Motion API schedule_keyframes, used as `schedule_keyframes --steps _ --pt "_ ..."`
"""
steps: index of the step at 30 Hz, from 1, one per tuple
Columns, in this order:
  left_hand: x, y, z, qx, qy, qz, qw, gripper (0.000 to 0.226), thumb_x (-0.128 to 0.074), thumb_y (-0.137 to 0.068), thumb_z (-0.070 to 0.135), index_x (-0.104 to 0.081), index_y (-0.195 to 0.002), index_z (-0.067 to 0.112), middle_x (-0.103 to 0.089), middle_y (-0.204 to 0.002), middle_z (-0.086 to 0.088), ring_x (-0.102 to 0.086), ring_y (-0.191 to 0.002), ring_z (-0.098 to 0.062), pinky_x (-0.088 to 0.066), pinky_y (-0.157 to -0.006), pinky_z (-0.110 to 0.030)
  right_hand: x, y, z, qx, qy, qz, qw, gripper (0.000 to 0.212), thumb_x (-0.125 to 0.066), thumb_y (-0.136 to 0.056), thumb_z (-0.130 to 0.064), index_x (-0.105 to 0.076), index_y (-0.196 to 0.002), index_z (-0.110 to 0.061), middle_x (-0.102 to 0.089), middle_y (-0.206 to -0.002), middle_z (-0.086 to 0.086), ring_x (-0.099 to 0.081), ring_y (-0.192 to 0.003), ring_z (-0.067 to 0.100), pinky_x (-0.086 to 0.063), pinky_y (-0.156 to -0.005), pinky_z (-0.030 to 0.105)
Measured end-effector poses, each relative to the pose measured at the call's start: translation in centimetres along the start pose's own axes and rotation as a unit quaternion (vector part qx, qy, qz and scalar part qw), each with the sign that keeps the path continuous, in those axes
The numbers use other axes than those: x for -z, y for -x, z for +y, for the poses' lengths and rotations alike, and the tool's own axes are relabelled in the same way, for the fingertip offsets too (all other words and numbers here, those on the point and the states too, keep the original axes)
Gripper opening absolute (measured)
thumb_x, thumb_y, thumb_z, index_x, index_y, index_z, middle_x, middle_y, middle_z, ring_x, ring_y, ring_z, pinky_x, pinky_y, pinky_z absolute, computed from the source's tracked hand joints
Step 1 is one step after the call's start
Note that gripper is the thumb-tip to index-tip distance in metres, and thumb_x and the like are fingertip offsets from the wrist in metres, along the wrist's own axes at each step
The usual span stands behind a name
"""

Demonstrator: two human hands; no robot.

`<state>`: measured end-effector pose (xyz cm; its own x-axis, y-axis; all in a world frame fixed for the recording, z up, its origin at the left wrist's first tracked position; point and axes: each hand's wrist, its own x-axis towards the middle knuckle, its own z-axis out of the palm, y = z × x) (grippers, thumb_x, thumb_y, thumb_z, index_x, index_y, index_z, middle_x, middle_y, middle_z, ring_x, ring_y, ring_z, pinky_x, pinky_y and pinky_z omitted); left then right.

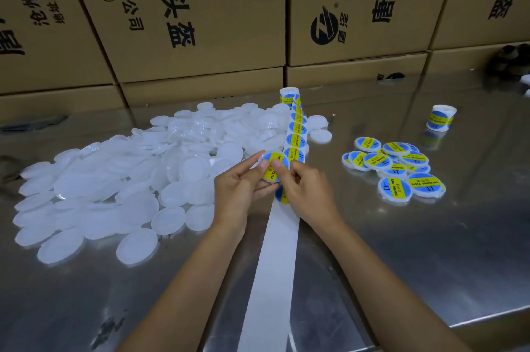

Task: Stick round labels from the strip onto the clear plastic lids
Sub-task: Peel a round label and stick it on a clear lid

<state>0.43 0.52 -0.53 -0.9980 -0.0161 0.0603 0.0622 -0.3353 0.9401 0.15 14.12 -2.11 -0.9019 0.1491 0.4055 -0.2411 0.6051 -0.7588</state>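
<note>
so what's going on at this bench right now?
A person is labelling lids by hand. The left hand holds a clear lid while the right hand presses a blue-and-yellow label onto it with the thumb. The label strip runs from its roll toward the person, with bare backing nearer them. Unlabelled lids are piled left, finished ones right, and a spare roll stands beyond.

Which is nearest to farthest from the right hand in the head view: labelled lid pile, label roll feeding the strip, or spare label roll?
1. Pile of blue-and-yellow labelled lids, to the right of the right hand.
2. Label roll feeding the strip, straight behind.
3. Spare label roll, far right, behind the pile.
</note>
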Motion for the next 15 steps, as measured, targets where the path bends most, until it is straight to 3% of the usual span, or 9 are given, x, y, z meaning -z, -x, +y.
schedule_keyframes --steps 8,12,15 --pt "-0.33 0.09 0.12 0.004 -0.038 0.034 0.999 0.027 -0.077 -0.088 0.023 -0.07 -0.104 0.002 -0.076 -0.09 -0.018 -0.076 -0.083 -0.031 -0.063 -0.074 -0.038 0.33 0.27 -0.18 0.039 -0.013 -0.035 0.999 0.045 -0.039 -0.105 -0.037 -0.052 -0.071 -0.011 -0.05 -0.056 -0.005 -0.048 -0.059 0.019 -0.035 -0.058 0.034" --pt "-0.35 0.01 0.07 -0.012 -0.128 0.032 0.991 0.04 -0.081 -0.083 0.032 -0.067 -0.085 -0.006 -0.071 -0.07 -0.011 -0.07 -0.064 -0.019 -0.061 -0.062 -0.032 0.1 0.75 -0.43 0.061 0.023 -0.078 0.995 0.041 -0.036 -0.107 -0.028 -0.047 -0.067 -0.024 -0.059 -0.066 -0.002 -0.053 -0.066 0.021 -0.039 -0.06 0.036" --pt "-0.56 -0.05 -0.12 -0.025 -0.155 0.035 0.987 0.039 -0.074 -0.09 0.034 -0.068 -0.076 -0.002 -0.068 -0.061 -0.003 -0.068 -0.056 -0.014 -0.059 -0.058 -0.025 0.05 0.63 -0.91 0.044 -0.042 -0.064 0.996 0.044 -0.039 -0.107 -0.028 -0.045 -0.063 -0.026 -0.059 -0.062 -0.004 -0.056 -0.063 0.014 -0.039 -0.057 0.025"
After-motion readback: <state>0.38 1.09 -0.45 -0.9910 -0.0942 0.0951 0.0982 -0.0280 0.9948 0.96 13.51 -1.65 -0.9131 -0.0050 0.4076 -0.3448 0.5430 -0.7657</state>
